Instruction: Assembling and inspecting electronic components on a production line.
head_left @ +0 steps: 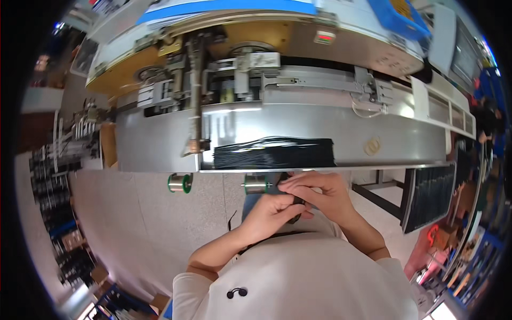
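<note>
My left hand (273, 214) and my right hand (322, 193) meet close in front of my body, just below the machine's front edge. Both are closed, fingers curled around a narrow black bundle (295, 214). Its ends and most of its length are hidden by the fingers, so its exact kind does not show. Beyond the hands, a flat stack of straight black wires (273, 153) lies on the metal tray (405, 152). Tan rubber bands (372, 145) rest on that tray, to the right of the wires.
A wire-processing machine (237, 72) with clamps and a rail stands behind the tray. Two green-rimmed wire spools (180, 184) hang under its front edge. At the right stands a black-framed panel (429, 197); a blue bin (400, 18) sits on top at the far right.
</note>
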A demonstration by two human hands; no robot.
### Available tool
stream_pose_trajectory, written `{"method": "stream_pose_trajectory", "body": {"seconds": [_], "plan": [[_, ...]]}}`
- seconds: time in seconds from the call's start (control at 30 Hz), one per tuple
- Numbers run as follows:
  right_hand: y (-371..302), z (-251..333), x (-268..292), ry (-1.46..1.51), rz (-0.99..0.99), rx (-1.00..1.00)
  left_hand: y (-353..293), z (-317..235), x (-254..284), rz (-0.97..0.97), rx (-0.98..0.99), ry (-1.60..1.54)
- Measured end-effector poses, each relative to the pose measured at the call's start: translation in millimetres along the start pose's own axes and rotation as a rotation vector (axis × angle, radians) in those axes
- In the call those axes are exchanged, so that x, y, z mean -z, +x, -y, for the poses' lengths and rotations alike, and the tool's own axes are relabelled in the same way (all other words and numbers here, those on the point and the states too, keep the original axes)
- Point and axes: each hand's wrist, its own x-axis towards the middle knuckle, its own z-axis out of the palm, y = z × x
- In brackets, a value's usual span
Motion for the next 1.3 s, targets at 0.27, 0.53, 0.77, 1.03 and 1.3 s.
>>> {"method": "stream_pose_trajectory", "body": {"seconds": [0.27,0.53,0.77,1.03,1.3], "plan": [[-56.8,-3.4,27.1,0.047,-0.159,-0.045,9.7,-4.8,-43.7,0.125,0.117,0.228],[-98.6,-19.4,60.6,0.147,-0.329,-0.005,15.6,-8.6,-83.8,0.257,0.269,0.143],[-109.0,-29.3,56.9,0.072,-0.295,0.032,13.2,-8.2,-97.4,0.261,0.321,0.099],[-109.9,-27.5,54.5,0.139,-0.248,0.043,4.7,-1.3,-92.6,0.240,0.225,0.077],[-115.4,-29.9,51.1,0.093,-0.272,0.086,1.2,5.2,-87.3,0.220,0.157,0.085]]}}
